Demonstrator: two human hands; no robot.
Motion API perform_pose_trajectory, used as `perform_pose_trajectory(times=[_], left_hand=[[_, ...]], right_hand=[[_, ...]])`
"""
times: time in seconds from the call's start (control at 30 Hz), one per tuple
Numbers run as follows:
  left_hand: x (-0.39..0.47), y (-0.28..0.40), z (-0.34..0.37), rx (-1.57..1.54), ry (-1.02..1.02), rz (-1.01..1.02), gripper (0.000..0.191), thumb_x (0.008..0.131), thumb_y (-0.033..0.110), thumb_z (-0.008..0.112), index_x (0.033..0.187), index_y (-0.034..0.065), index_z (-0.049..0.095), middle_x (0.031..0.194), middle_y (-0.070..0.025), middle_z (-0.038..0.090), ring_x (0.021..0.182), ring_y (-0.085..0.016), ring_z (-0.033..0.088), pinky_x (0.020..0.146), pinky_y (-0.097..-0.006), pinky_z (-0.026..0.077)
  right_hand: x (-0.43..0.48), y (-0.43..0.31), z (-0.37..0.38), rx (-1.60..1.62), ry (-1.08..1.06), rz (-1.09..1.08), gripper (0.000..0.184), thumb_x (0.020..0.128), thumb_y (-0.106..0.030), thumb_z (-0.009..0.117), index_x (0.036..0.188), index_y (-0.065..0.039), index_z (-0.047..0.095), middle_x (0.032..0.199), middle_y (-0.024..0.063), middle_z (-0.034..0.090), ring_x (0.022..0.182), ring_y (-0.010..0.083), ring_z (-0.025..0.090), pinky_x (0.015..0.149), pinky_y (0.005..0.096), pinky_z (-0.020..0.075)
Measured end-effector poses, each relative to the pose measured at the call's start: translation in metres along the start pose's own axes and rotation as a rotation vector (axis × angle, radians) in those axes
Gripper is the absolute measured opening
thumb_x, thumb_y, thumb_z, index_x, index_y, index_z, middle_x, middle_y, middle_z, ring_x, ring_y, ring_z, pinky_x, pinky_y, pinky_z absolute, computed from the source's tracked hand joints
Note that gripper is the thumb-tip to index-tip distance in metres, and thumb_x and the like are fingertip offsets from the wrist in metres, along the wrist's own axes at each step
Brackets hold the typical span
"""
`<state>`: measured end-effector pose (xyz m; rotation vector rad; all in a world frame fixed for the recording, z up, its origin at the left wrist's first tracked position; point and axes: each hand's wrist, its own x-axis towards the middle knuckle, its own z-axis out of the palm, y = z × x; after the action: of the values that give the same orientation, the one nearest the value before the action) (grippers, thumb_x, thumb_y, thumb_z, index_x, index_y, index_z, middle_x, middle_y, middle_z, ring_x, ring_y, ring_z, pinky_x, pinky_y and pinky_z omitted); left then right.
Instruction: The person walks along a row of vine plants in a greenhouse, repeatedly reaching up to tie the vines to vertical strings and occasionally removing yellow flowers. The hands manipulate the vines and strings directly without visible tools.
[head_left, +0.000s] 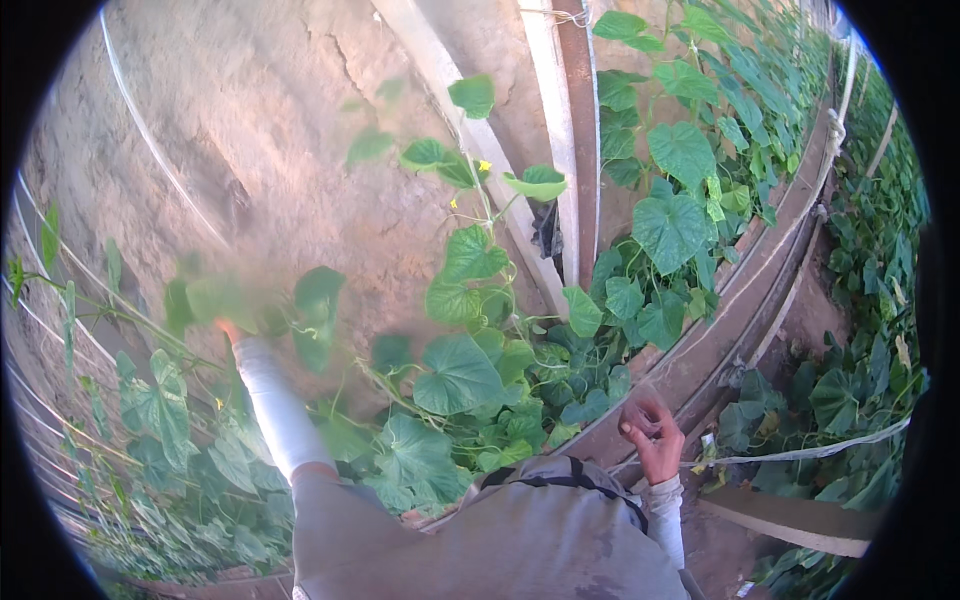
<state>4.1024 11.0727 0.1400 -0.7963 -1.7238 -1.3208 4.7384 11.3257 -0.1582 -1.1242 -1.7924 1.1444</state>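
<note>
My left hand (226, 328) reaches up to the left among blurred cucumber leaves (214, 300) in front of an earthen wall. Leaves and blur hide most of its fingers, so its grip does not show. At the lower right my right hand (660, 442) hangs with curled, partly blurred fingers. Whether anything thin lies inside that curl cannot be made out. Between the hands grows a leafy cucumber vine (457, 375). One upright stem carries broad leaves and a small yellow flower (484, 165).
Pale posts (551, 112) lean against the earthen wall (277, 150). White lines (161, 150) run along the left. A brown rail (757, 277) curves past dense vines (679, 225) at right. A white cord (810, 450) and a plank (787, 517) lie beyond my right hand.
</note>
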Motion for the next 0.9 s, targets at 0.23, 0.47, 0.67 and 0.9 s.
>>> perform_pose_trajectory(times=[0.23, 0.47, 0.67, 0.9], left_hand=[[0.062, -0.045, 0.025, 0.183, -0.548, -0.299, 0.039, 0.122, 0.03, 0.067, 0.143, -0.0015, 0.076, 0.124, -0.0123, 0.077, 0.097, -0.019, 0.072, 0.081, -0.0329, 0.057], [0.001, 0.054, 0.012, 0.378, -0.079, 0.118, 0.041, 0.122, 0.032, 0.066, 0.143, -0.0018, 0.074, 0.128, -0.0123, 0.074, 0.101, -0.02, 0.07, 0.084, -0.0338, 0.057], [-0.189, 0.197, 0.09, -0.106, 0.128, 0.426, 0.025, 0.114, 0.016, 0.071, 0.131, -0.0025, 0.075, 0.124, -0.0145, 0.076, 0.107, -0.031, 0.073, 0.1, -0.0448, 0.059], [-0.208, 0.101, 0.289, -0.693, -0.31, -0.824, 0.031, 0.121, 0.02, 0.066, 0.147, 0.0062, 0.074, 0.141, -0.0069, 0.078, 0.129, -0.02, 0.072, 0.105, -0.039, 0.055]], right_hand=[[-0.009, 0.015, -0.017, 0.052, -0.018, 0.113, 0.058, 0.087, -0.018, 0.099, 0.14, -0.005, 0.081, 0.123, 0.0122, 0.087, 0.102, 0.0226, 0.083, 0.089, 0.0387, 0.0642], [-0.002, 0.024, -0.039, 0.081, 0.037, 0.118, 0.057, 0.088, -0.019, 0.1, 0.14, -0.003, 0.08, 0.126, 0.0133, 0.087, 0.107, 0.0229, 0.085, 0.094, 0.0389, 0.0655], [0.01, 0.037, -0.046, 0.04, -0.008, 0.131, 0.057, 0.088, -0.019, 0.1, 0.14, -0.004, 0.081, 0.125, 0.0136, 0.087, 0.109, 0.0259, 0.085, 0.096, 0.0407, 0.0648], [0.033, 0.023, -0.037, -0.052, -0.082, 0.07, 0.051, 0.087, -0.018, 0.103, 0.133, -0.005, 0.084, 0.116, 0.0111, 0.087, 0.105, 0.0216, 0.081, 0.096, 0.0384, 0.0638]])
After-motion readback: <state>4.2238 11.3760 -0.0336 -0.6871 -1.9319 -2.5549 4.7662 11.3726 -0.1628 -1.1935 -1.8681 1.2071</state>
